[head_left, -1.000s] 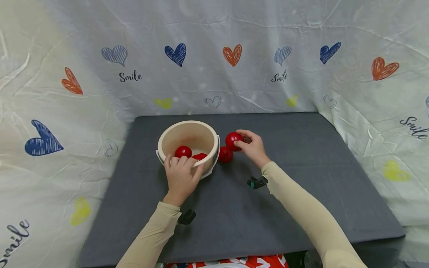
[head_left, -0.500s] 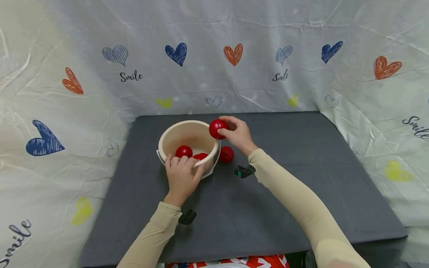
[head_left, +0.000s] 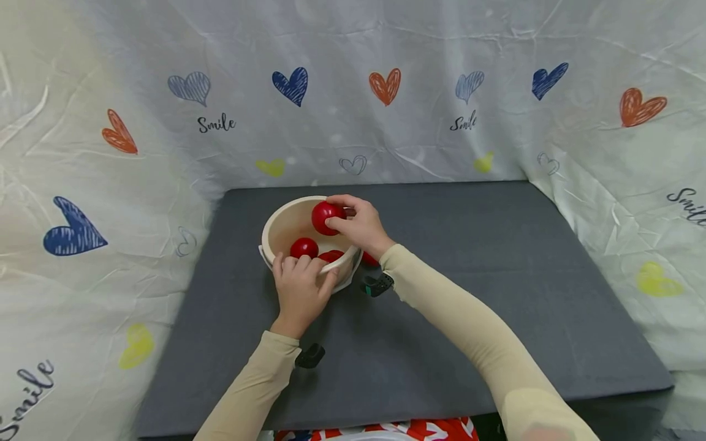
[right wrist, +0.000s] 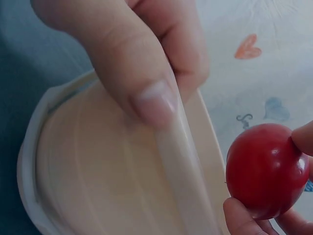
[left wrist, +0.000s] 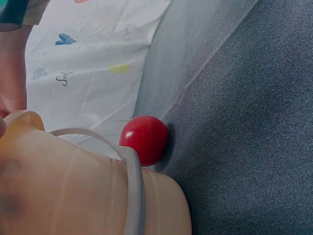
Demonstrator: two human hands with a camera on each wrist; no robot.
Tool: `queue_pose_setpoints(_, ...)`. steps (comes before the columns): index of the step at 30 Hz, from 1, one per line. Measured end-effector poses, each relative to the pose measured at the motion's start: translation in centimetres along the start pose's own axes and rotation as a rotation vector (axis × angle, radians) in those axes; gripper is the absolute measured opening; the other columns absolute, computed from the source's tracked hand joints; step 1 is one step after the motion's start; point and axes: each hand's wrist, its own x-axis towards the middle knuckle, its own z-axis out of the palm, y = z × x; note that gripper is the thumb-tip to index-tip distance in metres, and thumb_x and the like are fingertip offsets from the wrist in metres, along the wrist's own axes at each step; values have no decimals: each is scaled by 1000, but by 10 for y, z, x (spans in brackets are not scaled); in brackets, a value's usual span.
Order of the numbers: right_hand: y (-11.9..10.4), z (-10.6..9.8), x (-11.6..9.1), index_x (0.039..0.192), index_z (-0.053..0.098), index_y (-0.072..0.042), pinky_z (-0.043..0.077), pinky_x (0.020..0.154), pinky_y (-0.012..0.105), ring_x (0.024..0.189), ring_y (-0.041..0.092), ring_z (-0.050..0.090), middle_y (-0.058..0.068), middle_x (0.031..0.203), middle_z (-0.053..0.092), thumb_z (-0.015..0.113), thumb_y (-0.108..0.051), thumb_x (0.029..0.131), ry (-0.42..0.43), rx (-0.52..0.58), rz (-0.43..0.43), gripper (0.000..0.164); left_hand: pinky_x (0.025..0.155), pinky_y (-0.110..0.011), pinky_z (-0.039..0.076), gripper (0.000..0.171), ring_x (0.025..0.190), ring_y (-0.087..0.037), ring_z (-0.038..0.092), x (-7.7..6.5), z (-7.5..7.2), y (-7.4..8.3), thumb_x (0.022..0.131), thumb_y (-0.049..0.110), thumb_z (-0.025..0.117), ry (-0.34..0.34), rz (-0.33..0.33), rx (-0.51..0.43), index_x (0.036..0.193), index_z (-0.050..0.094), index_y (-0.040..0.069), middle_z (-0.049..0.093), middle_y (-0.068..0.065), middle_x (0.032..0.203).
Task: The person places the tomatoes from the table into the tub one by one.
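A cream bucket (head_left: 287,225) stands on the dark grey table. My left hand (head_left: 300,294) grips its near rim, fingers over the edge; in the right wrist view the left thumb (right wrist: 157,105) lies against the outer wall. Over the bucket's mouth my right hand (head_left: 363,228) holds a shiny red round fruit (head_left: 326,218) between thumb and fingers. Inside the bucket lie another red fruit (head_left: 304,248) and a partly hidden one (head_left: 331,256). One more red fruit (left wrist: 144,140) rests on the table against the bucket's right side, mostly covered by the right hand in the head view.
The bucket's white handle (left wrist: 134,191) hangs down along its side. The grey table (head_left: 469,318) extends to the right and in front. A pale curtain with printed hearts (head_left: 353,110) hangs behind and at both sides.
My right hand has carried the red fruit leftward from beside the bucket, past the rim, to above its opening. The left hand and the bucket have stayed in place.
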Motion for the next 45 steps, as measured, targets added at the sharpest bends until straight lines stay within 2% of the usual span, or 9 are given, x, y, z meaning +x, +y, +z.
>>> queue_pose_setpoints(13, -3, 15, -2, 133, 66, -18, 60, 93, 38, 117, 27, 62, 8, 134, 67, 69, -18, 91, -40, -43, 9, 42, 108, -68, 34, 30, 83, -40, 58, 0, -1, 2, 92, 33, 61, 16, 2, -6, 87, 73, 6, 70, -16, 82)
queue_pose_setpoints(23, 2, 19, -5, 132, 67, -16, 62, 89, 36, 113, 28, 64, 9, 134, 66, 68, -17, 91, -53, -54, 5, 42, 106, -70, 36, 32, 83, -39, 59, 1, -1, 2, 92, 34, 58, 6, 3, 2, 87, 72, 6, 70, -16, 82)
queue_pose_setpoints(39, 4, 21, -9, 132, 67, -14, 62, 88, 37, 114, 30, 64, 9, 135, 65, 66, -15, 90, -69, -61, -19, 42, 105, -70, 38, 33, 82, -39, 59, 0, 0, 2, 93, 34, 58, -5, -4, 20, 86, 73, 6, 70, -16, 81)
queue_pose_setpoints(45, 7, 20, -9, 131, 68, -11, 58, 99, 41, 120, 34, 65, 12, 133, 68, 64, -12, 91, -29, -54, -38, 40, 105, -70, 38, 33, 81, -39, 58, 0, 0, 2, 93, 34, 58, 0, 2, 19, 85, 72, 5, 70, -17, 81)
